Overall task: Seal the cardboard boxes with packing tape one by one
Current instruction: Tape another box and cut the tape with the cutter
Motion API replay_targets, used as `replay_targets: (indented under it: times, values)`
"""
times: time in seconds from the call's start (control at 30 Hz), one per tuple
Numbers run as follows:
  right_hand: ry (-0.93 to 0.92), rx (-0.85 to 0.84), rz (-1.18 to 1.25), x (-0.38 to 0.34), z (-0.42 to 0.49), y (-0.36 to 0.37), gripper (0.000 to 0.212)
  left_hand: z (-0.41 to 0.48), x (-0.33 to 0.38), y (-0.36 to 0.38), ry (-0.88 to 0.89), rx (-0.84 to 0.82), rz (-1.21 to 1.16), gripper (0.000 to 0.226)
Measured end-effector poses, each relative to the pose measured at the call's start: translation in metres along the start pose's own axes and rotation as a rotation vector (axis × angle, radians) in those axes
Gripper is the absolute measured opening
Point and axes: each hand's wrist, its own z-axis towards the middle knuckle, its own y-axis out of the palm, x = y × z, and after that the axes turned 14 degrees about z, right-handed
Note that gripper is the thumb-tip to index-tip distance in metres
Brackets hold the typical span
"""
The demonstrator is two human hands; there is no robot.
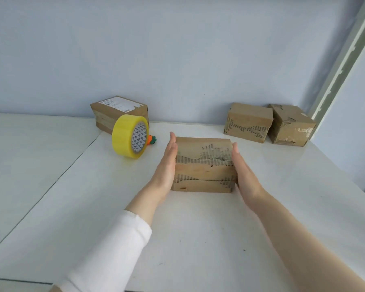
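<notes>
1. You are looking down at a white surface [198,239] with a glossy finish that fills most of the view.
2. A thin dark seam runs diagonally across its left part, so it may be two panels set edge to edge.
3. A small orange and green trinket [151,139] lies toward the back of the surface; you could take it for a carrot charm, though it is too small and partly hidden to be sure.
4. Behind everything stands a plain pale blue wall [177,49].
5. At your upper right, a white vertical strip [343,64] with notched edges runs up the wall corner.
</notes>
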Motion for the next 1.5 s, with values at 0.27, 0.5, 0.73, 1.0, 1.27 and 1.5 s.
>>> replay_targets:
  times: [0.27,0.5,0.73,1.0,1.27,1.5]
  values:
    - [-0.299,-0.06,-1.18,-0.043,0.025,0.022,0.049,0.025,0.049,0.015,0.285,-0.013,1.22,0.049]
    - [-0.328,-0.085,-0.632,-0.023,0.019,0.005,0.054,0.017,0.036,0.003,0.281,-0.028,0.796,0.043]
    - [-0.437,-0.021,-0.425,-0.018,-0.005,-0.016,0.039,-0.017,0.008,-0.017,0.224,0.079,0.466,0.057]
    - [-0.038,0.071,-0.735,-0.061,0.016,-0.008,0.036,0.003,0.045,-0.011,-0.185,-0.017,0.814,0.053]
    - [-0.332,-0.103,-1.227,-0.051,0.012,0.016,0.047,0.017,0.062,0.013,0.352,-0.039,1.236,0.045]
    - [-0.209,-0.229,-1.249,-0.052,0.01,0.009,0.055,0.022,0.051,0.008,0.242,-0.241,1.258,0.052]
